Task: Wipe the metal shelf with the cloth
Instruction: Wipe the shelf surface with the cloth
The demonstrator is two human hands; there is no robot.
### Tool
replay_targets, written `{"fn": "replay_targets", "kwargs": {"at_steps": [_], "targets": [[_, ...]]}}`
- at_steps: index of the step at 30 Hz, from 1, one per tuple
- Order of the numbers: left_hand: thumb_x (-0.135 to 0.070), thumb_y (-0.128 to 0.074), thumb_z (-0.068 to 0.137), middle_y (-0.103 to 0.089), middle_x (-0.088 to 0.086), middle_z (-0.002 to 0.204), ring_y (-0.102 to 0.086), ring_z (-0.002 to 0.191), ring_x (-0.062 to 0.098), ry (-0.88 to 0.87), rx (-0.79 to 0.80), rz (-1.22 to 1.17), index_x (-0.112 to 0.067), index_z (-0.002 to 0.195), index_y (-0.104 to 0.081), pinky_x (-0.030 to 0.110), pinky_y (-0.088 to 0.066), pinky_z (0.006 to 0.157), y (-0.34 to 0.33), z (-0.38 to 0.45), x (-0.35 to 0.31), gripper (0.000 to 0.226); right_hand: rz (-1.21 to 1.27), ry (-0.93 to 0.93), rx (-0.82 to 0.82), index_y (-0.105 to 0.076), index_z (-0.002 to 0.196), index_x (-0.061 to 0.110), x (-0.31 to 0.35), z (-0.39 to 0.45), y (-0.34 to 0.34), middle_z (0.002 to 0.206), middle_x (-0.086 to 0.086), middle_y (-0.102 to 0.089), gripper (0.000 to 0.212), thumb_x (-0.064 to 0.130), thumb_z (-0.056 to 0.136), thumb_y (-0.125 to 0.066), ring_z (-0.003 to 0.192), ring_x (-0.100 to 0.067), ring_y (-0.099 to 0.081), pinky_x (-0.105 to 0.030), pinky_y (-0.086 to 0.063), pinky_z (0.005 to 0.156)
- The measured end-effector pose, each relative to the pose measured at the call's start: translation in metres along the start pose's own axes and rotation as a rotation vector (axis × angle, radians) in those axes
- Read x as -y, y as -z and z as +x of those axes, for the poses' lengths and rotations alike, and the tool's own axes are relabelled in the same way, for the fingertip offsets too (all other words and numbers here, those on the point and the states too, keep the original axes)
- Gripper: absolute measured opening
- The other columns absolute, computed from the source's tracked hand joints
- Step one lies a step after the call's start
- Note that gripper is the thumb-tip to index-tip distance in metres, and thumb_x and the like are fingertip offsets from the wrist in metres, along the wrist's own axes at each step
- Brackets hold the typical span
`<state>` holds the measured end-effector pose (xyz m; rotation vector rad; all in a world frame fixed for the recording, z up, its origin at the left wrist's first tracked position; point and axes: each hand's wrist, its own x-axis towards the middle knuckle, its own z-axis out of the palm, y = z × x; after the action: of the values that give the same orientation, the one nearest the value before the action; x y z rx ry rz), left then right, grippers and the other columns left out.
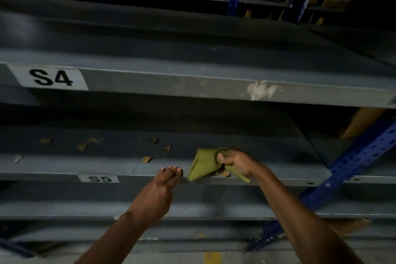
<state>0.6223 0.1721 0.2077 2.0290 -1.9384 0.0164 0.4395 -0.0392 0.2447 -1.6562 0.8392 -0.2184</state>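
Right now my right hand [235, 162] bunches the green cloth [203, 165] on the S5 metal shelf [107, 167]; my left hand [165, 180] rests flat-fingered on its front lip. Wiping looks underway; next, I reckon, sweep left through the brown scraps [85, 144].

Two hands — the left hand [159, 186] and the right hand [236, 164]. One green cloth [202, 166]. Two white labels on the shelf edges — S4 [50, 77] on the far one, S5 [99, 178] on the near one. Roughly eight brown scraps [147, 158] lie on the metal shelf [64, 166]. One blue upright [351, 164] at right.
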Motion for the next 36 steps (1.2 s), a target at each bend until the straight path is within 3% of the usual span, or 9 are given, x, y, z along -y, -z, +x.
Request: {"fn": "replay_targets", "kwargs": {"at_steps": [3,7,13,15,18,21,25,30,36], "targets": [[0.004,-0.066,0.079,-0.054,0.008,0.136,-0.054,0.123,0.021,-0.023,-0.017,-0.051,-0.01,0.135,-0.052,0.032,-0.043,0.104,0.005,-0.003,0.006,0.06,-0.145,0.023,-0.171,-0.061,0.117,0.005,0.0,0.005,0.003,0.127,-0.012,-0.06,0.029,0.025,0.096,-0.055,0.117,-0.025,-0.056,-0.039,-0.039,0.106],[0.005,-0.074,0.071,-0.057,0.009,0.131,-0.06,0.114,0.021,-0.004,0.008,-0.063,-0.011,0.131,-0.056,0.028,-0.054,0.089,0.016,-0.012,0.017,0.065,-0.808,0.113,-0.144,-0.027,0.15,0.021,0.002,0.016,-0.014,0.159,0.0,-0.022,0.055,0.045,0.101,-0.035,0.145,-0.017,-0.019,-0.019,-0.004,0.114],[0.011,-0.072,0.068,-0.061,0.01,0.129,-0.059,0.117,0.026,-0.021,-0.026,-0.049,-0.007,0.13,-0.058,0.034,-0.054,0.09,0.013,-0.01,0.015,0.065,-1.078,0.38,0.026,-0.003,0.153,0.029,-0.012,0.006,-0.014,0.154,0.018,0.01,0.059,0.046,0.102,-0.029,0.137,0.005,0.014,-0.01,0.02,0.104],[0.012,-0.072,0.067,-0.061,0.01,0.129,-0.059,0.118,0.027,-0.021,-0.048,-0.048,-0.007,0.129,-0.059,0.034,-0.052,0.091,0.013,-0.011,0.015,0.066,-1.126,0.397,0.025,-0.001,0.152,0.031,-0.014,0.001,-0.016,0.149,0.023,0.016,0.059,0.048,0.102,-0.027,0.134,0.009,0.023,-0.016,0.019,0.107],[0.011,-0.069,0.073,-0.056,0.008,0.135,-0.054,0.123,0.025,-0.031,-0.076,-0.04,-0.009,0.133,-0.055,0.031,-0.043,0.099,0.008,-0.013,0.017,0.065,-1.111,0.342,0.007,0.001,0.151,0.034,-0.011,0.002,-0.019,0.138,0.034,0.026,0.056,0.045,0.102,-0.025,0.118,0.025,0.037,-0.008,0.029,0.096],[0.006,-0.069,0.075,-0.052,0.007,0.139,-0.051,0.126,0.022,-0.072,-0.072,-0.021,-0.011,0.136,-0.051,0.028,-0.038,0.103,0.011,-0.016,0.024,0.066,-1.093,0.244,-0.006,0.005,0.151,0.033,-0.001,0.013,-0.021,0.145,0.028,0.023,0.059,0.046,0.102,-0.025,0.131,0.014,0.03,-0.015,0.024,0.105],[0.0,-0.073,0.072,-0.055,0.008,0.134,-0.052,0.123,0.023,0.016,-0.129,0.01,-0.017,0.131,-0.054,0.049,-0.04,0.105,0.025,-0.034,0.055,0.065,-1.154,0.185,-0.033,0.009,0.151,0.031,0.001,0.018,-0.031,0.141,0.025,0.029,0.067,0.054,0.099,-0.027,0.131,0.004,0.031,-0.026,0.021,0.108],[-0.017,-0.073,0.08,-0.044,0.019,0.143,-0.039,0.132,0.036,0.378,-0.167,0.026,-0.006,0.139,-0.045,0.06,-0.039,0.103,0.033,-0.071,0.126,0.066,-1.182,0.238,-0.07,-0.004,0.153,0.03,-0.006,0.016,-0.039,0.149,0.019,0.024,0.073,0.064,0.093,-0.028,0.141,-0.006,0.023,-0.039,0.013,0.116],[-0.035,-0.044,0.096,-0.036,0.014,0.15,-0.029,0.14,0.03,0.374,-0.167,-0.007,-0.01,0.145,-0.033,0.051,-0.033,0.109,0.033,-0.079,0.141,0.056,-0.883,0.085,-0.147,-0.045,0.139,0.039,-0.003,0.026,-0.04,0.158,0.019,-0.006,0.059,0.07,0.09,-0.032,0.149,-0.015,0.001,-0.046,-0.001,0.12]]}}
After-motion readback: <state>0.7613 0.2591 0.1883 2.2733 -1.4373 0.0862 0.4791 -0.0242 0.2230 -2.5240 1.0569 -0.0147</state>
